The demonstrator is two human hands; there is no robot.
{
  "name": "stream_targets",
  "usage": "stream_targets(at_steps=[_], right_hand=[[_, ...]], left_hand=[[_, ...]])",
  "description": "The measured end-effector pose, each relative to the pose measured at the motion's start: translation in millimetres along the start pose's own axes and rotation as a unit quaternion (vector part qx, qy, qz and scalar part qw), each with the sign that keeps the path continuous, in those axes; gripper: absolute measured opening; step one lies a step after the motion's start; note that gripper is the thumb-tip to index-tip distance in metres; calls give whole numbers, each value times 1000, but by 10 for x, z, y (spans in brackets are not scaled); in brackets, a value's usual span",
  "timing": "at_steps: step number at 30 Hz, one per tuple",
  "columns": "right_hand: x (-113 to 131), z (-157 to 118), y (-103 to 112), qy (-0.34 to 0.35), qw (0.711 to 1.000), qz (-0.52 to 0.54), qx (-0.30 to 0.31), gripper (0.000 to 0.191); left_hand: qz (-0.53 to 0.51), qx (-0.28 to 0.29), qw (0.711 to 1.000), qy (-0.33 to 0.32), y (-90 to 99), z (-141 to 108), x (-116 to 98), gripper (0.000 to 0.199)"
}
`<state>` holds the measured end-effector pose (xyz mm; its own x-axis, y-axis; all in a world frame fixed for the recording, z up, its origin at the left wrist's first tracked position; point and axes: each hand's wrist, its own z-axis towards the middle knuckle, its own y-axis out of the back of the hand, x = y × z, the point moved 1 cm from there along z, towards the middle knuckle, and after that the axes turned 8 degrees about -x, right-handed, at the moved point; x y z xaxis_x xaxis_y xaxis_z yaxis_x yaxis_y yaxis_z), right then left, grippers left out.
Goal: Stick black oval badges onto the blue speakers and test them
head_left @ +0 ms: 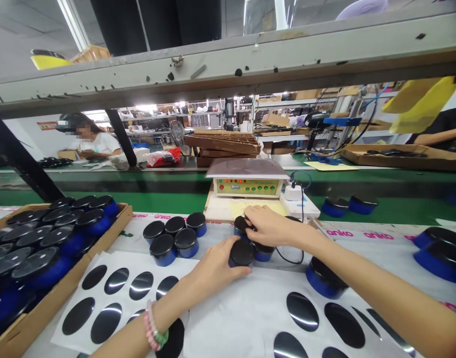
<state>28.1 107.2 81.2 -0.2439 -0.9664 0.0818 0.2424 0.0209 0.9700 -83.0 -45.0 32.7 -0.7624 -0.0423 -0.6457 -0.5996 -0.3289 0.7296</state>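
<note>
My left hand (217, 263), with a beaded bracelet (153, 328) on its wrist, is closed round the sides of a short cylinder with a glossy black top (242, 253). Just beyond it, my right hand (265, 226) has its fingers curled on another black-topped blue cylinder (240, 226). A further cylinder (264, 251) stands below the right palm, partly covered by it. To the left of my hands is a cluster of several blue cylinders (175, 238). White sheets carrying black round stickers (140, 286) lie in front, on both sides.
A cardboard tray (112, 241) full of such cylinders sits at the left. Behind my hands stands a control box (246, 186) with lit indicators, beside a white plug (294, 193) and cable. A shelf beam (228, 64) crosses overhead. A person (90, 139) sits across the green belt (168, 199).
</note>
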Motion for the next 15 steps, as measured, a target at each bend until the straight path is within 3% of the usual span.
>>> stream_targets(at_steps=[5, 11, 15], right_hand=[[109, -339, 25, 33, 999, -42, -4, 21], [125, -481, -170, -8, 997, -65, -38, 20], [93, -550, -21, -17, 998, -32, -57, 24]], left_hand=[[-26, -10, 1000, -7, 28, 27, 62, 58], [-39, -15, 999, -14, -57, 62, 33, 62], [-31, -35, 999, -23, -29, 20, -5, 62]])
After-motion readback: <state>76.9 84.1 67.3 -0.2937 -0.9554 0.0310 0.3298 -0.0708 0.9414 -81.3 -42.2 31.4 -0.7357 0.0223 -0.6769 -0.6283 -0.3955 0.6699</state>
